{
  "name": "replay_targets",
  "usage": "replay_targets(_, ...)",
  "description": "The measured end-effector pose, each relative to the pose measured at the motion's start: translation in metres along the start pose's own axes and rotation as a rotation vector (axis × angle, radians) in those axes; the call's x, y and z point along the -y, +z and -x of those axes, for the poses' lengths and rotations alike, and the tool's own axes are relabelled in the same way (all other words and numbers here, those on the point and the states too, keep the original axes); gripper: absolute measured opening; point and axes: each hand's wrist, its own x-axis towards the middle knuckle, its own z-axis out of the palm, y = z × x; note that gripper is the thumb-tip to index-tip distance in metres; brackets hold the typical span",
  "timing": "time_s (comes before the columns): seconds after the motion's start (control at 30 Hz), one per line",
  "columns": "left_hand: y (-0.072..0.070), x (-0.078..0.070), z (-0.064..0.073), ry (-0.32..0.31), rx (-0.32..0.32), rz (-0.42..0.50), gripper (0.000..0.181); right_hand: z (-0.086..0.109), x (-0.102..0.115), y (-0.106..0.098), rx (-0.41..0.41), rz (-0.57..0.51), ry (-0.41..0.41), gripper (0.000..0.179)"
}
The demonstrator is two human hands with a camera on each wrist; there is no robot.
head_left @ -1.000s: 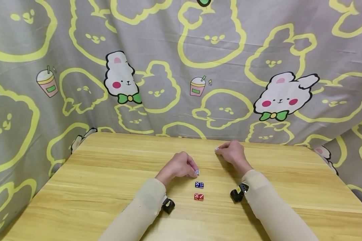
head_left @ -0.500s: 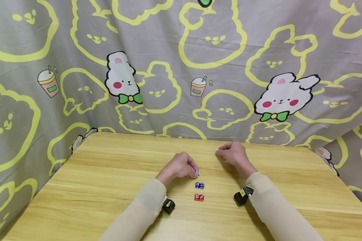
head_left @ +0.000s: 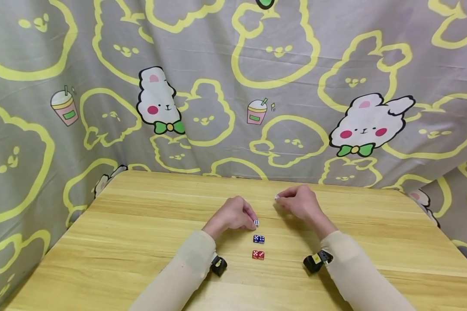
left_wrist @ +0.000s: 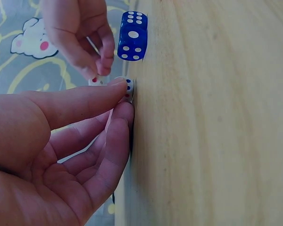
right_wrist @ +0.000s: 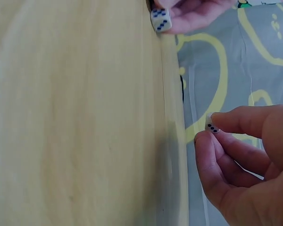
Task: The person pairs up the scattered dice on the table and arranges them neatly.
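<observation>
My left hand (head_left: 233, 214) pinches a white die (head_left: 256, 223) between thumb and fingers at the tabletop, just behind a pair of blue dice (head_left: 258, 239). Dark blue pips show on that die in the right wrist view. Farther back and to the right, my right hand (head_left: 301, 203) holds a second white die (right_wrist: 211, 125) by thumb and fingertips, raised over the table. Two red dice (head_left: 258, 255) sit side by side nearer to me, in line with the blue pair. Fingertips hide part of each white die.
The wooden table (head_left: 140, 242) spreads out to both sides of the dice. A grey patterned curtain (head_left: 218, 56) hangs behind its far edge. Black wrist cameras, one on the left (head_left: 219, 265) and one on the right (head_left: 313, 262), hang under the sleeves.
My right hand has shifted slightly left and toward me with its white die, its forearm swinging a little outward. The left hand and the blue and red dice have stayed in place.
</observation>
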Motion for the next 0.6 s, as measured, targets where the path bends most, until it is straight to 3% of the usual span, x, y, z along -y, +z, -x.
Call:
replay_targets(0.27,0.001,-0.001,0.000,-0.011,0.000,-0.009,0.015,0.013,0.006,0.007,0.041,-0.014,-0.032,0.021)
replay_targets(0.6,0.000,-0.001,0.000,0.003,0.000,-0.006,0.013,0.024,0.008,0.013,0.081,-0.020,-0.016,0.017)
